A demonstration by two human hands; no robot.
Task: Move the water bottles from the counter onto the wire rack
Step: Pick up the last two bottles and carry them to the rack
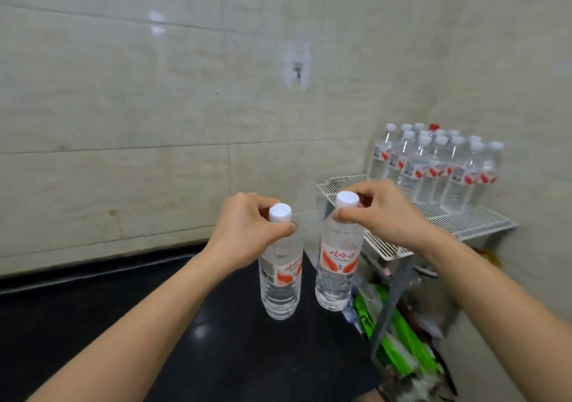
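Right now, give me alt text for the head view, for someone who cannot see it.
The left hand and right hand hold the left bottle and right bottle by their necks, upright over the black counter. At right, the wire rack holds a cluster of bottles.

Wall [123, 107]: pale beige tiles, thin dark joints.
Wall mark [296, 66]: white smear around a small dark hook.
Green packets [399, 330]: low on the right, blurred.

Water bottles [281, 281]: clear glossy plastic, white caps, paper-like labels. Wire rack [383, 246]: white-coated metal. Counter [123, 333]: black, polished. Wall [154, 107]: glossy tile.
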